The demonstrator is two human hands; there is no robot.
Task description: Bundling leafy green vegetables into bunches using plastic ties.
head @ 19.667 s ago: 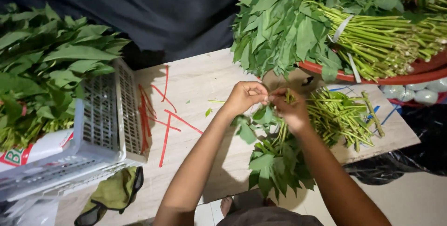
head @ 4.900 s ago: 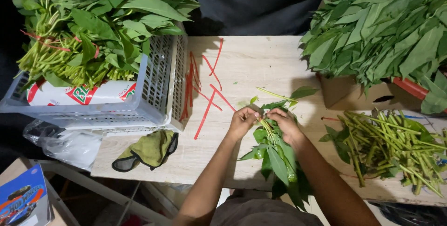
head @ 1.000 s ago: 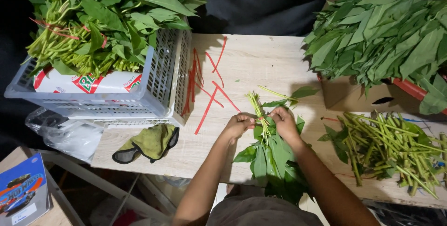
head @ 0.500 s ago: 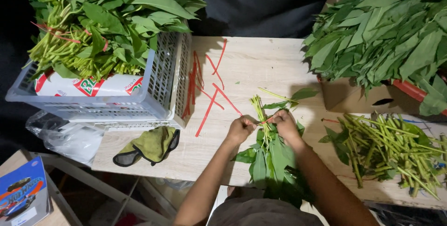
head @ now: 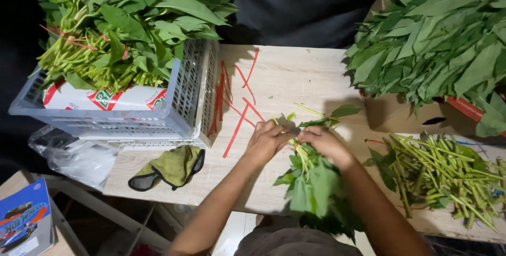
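Observation:
My left hand [head: 266, 141] and my right hand [head: 324, 142] meet at the stem end of a bundle of leafy green vegetables [head: 311, 187] whose leaves point toward me. Both hands grip the stems, and a bit of red tie shows between the fingers. Loose red ties [head: 240, 113] lie on the wooden table [head: 295, 76] just left of my hands. A few stems and a leaf [head: 337, 111] stick out beyond my fingers.
A grey plastic basket [head: 174, 113] piled with tied leafy bunches [head: 126, 29] stands at the left. A big heap of leaves [head: 437, 40] fills a box at the right, cut stems [head: 448, 174] lie beside it. A green cloth [head: 171, 166] rests near the table's front edge.
The bundle has slid slightly toward me, with less stem showing past my fingers. My hands stay together on the stems, working at the same spot.

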